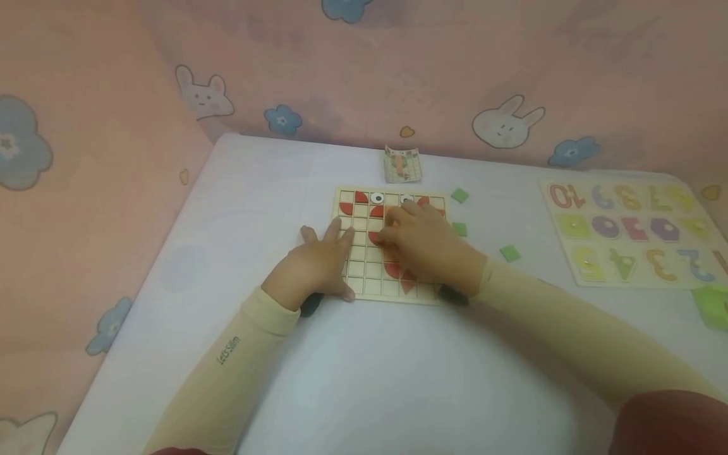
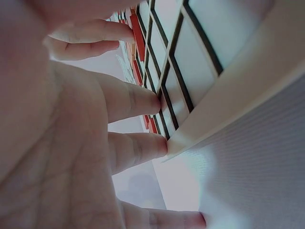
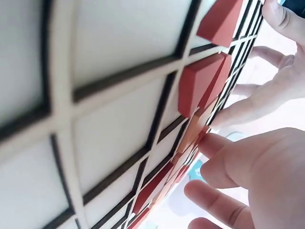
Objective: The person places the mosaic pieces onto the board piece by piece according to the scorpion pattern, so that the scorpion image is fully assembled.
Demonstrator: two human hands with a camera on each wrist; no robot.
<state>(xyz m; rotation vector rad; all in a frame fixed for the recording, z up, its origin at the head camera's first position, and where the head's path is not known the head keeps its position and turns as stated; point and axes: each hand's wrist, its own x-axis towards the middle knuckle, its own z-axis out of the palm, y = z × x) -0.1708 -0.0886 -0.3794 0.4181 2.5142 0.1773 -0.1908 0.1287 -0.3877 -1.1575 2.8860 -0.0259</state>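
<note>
A square wooden grid board (image 1: 358, 287) lies on the table, with red pieces (image 1: 392, 270), orange pieces and round eye pieces (image 1: 377, 198) in some of its cells. My left hand (image 1: 309, 262) rests at the board's left edge, fingers spread, fingertips on the rim and thumb near the lower corner. Over the board's middle, my right hand (image 1: 423, 240) bends its fingers, and the thumb and a finger pinch at a red rounded piece (image 1: 372, 237). From the right wrist view, those fingertips (image 3: 206, 145) meet at the pieces' far side. My palm hides part of the board.
Several green square tiles (image 1: 510, 253) lie right of the board. A small picture card (image 1: 402, 165) with a curled edge stands behind it. Farther right is a number-and-shape puzzle board (image 1: 631, 234), with a light-green object (image 1: 711, 306) beside it. Patterned pink cloth (image 1: 364, 69) hangs behind the table.
</note>
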